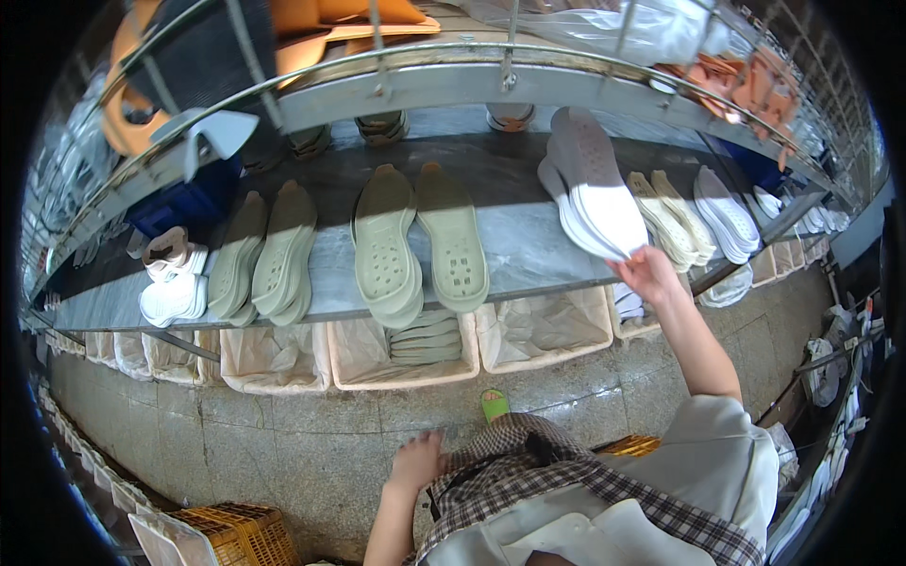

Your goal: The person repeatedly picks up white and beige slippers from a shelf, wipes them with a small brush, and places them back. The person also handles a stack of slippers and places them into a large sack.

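My right hand [651,274] reaches forward to the bench, its fingers closed on the near end of a stack of white shoe soles [593,203]. The upper part of that stack lies in shadow. Beside it on the right are cream soles [672,219] and another pile of white soles [727,215]. My left hand [418,460] hangs low by the checked apron [528,453], empty, its fingers loosely apart. Pale green soles [387,241] stand in paired stacks to the left on the bench, with a second green pile [283,250] further left.
The grey bench [524,255] runs across in front of me. Lined bins [406,377] stand beneath it, one holding green soles. A wire-railed shelf [425,90] with orange pieces overhangs the bench. A yellow crate [236,533] sits on the floor behind at the left.
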`<state>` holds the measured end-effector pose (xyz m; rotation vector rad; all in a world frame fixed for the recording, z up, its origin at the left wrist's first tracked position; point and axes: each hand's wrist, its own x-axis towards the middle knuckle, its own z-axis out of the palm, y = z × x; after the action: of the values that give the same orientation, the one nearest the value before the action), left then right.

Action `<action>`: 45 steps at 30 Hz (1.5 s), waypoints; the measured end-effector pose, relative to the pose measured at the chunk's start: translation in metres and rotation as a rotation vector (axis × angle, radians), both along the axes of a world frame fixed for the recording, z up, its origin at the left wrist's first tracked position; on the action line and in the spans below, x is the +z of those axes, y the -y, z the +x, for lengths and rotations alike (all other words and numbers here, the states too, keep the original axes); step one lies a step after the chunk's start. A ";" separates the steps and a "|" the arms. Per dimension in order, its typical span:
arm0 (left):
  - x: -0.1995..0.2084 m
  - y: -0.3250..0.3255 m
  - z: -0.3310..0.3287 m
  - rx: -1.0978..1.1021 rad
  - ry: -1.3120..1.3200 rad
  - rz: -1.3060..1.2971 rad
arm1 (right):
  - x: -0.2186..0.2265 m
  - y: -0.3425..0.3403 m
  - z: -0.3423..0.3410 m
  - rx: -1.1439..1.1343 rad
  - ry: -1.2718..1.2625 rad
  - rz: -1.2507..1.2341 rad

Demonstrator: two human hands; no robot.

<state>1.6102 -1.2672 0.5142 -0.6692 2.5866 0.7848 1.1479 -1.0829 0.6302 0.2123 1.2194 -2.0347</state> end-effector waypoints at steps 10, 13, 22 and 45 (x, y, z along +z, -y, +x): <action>0.129 -0.025 -0.005 0.428 -1.073 0.832 | 0.024 -0.034 0.264 0.467 -0.206 -0.309; 0.146 -0.027 0.006 0.679 -1.293 1.031 | 0.030 -0.004 0.304 0.688 -0.476 -0.124; 0.104 -0.003 0.090 1.222 -1.463 1.524 | 0.072 0.102 0.347 1.035 -1.621 -0.079; 0.109 -0.039 0.115 1.343 -1.247 1.920 | 0.063 0.157 0.402 0.880 -1.795 -0.350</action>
<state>1.7248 -1.2280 0.6233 -1.0435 -0.0382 3.6994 1.5498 -1.2401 0.6930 -2.2545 1.2803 -1.1939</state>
